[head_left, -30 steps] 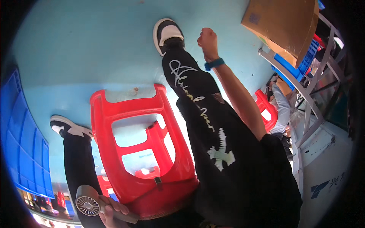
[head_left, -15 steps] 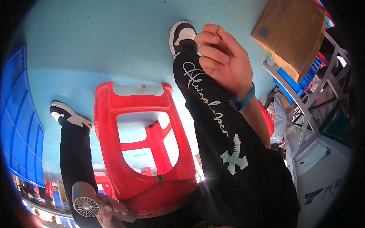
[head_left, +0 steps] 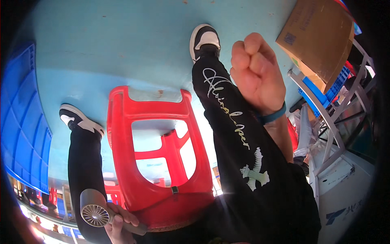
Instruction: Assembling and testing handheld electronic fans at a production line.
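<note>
My left hand (head_left: 120,223), low in the view, is wrapped round the handle of a grey handheld fan (head_left: 94,208), whose round grille faces up toward me. My right hand (head_left: 259,73) is raised in front of my right leg, its fingers curled in and pressed together. Whatever may be inside the curled fingers is hidden. A dark teal band (head_left: 273,116) circles that wrist. Between my legs stands a red plastic stool (head_left: 160,115) with a large opening through which more red legs show. The fan is close to its lower left part.
A blue plastic crate (head_left: 25,122) stands along the left edge. At the upper right, a cardboard box (head_left: 319,36) sits above a blue basket (head_left: 321,95), beside a grey metal frame (head_left: 325,116). My two shoes rest on the blue-green floor (head_left: 122,44).
My right hand has turned and curled tighter, shifting right and slightly down. The left hand still grips the fan. The whole view has shifted a little.
</note>
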Action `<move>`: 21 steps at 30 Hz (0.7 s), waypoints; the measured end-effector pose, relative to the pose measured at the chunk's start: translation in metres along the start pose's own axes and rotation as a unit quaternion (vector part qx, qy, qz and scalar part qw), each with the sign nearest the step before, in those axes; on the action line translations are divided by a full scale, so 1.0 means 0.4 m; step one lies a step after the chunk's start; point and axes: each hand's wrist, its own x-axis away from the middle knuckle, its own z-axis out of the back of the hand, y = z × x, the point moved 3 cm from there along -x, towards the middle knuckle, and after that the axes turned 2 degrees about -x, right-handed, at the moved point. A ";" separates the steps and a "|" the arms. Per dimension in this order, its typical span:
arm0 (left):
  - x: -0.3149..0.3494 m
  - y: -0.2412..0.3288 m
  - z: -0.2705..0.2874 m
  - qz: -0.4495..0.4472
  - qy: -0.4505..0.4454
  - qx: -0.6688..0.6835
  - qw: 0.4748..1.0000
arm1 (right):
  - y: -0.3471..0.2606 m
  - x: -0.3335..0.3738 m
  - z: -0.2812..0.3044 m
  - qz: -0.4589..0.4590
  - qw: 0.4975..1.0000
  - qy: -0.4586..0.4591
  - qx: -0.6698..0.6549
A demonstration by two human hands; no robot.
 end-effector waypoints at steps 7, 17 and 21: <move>0.001 -0.003 0.003 0.004 0.010 -0.017 1.000 | -0.040 0.011 -0.047 0.223 0.901 -0.026 0.371; 0.000 -0.002 -0.005 -0.005 -0.009 0.003 1.000 | -0.053 0.015 -0.093 0.345 0.760 -0.045 0.549; 0.000 -0.002 -0.005 0.000 -0.002 0.003 1.000 | -0.050 0.015 -0.097 0.354 0.754 -0.045 0.552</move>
